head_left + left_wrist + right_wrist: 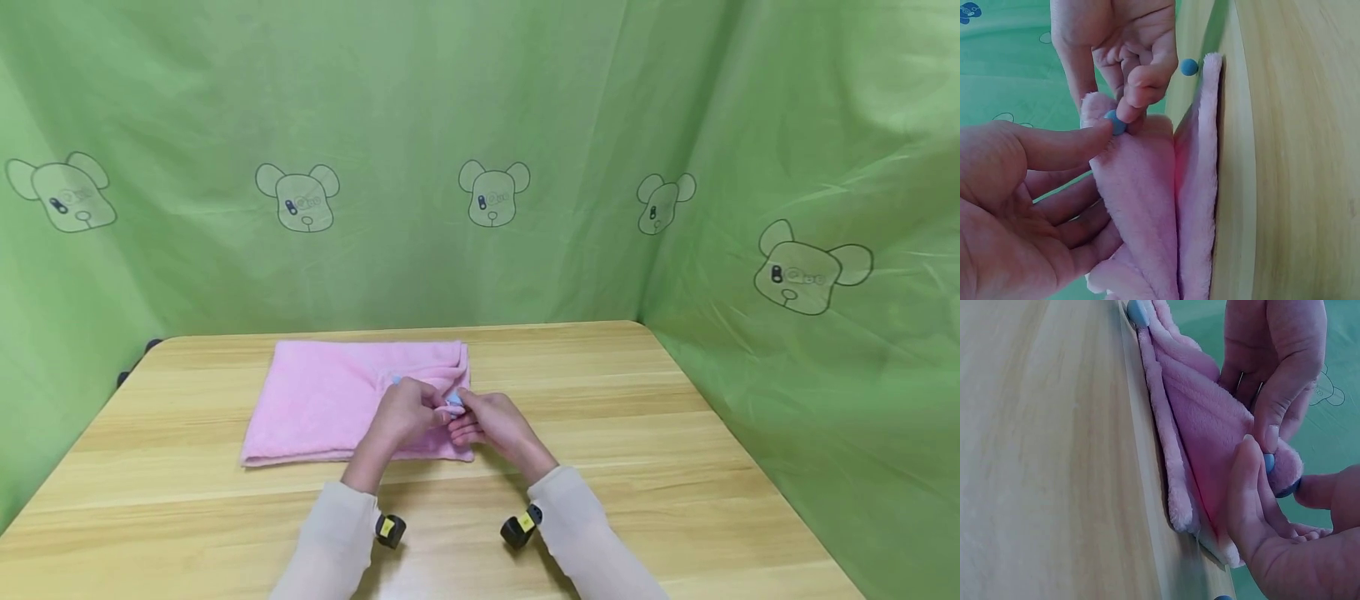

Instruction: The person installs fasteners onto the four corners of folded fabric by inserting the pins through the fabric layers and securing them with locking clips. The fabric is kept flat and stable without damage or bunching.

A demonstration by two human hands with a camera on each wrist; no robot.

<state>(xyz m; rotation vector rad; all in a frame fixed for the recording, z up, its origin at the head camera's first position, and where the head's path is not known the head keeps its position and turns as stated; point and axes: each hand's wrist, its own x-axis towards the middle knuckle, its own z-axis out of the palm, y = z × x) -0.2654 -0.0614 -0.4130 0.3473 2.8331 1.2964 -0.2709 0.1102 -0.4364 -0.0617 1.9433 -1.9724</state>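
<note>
A pink plush cloth (322, 400) lies folded on the table, its right side bunched and lifted between the two hands. My left hand (408, 408) pinches the raised edge, its thumb against a small rounded blue piece (1115, 122) on the cloth. From the other side my right hand (498, 421) pinches the same edge. Its fingertips are at the blue piece, and its thumb meets a darker blue part (1288, 489) on the fold's opposite face. Another blue piece (1138, 312) sits on the cloth further along.
One more round blue piece (1189, 67) shows beside the cloth's corner. The wooden table (637, 492) runs back to green curtains (397, 267) with printed bear heads, which enclose the back and sides. Black wrist cameras (390, 531) hang under both cuffs.
</note>
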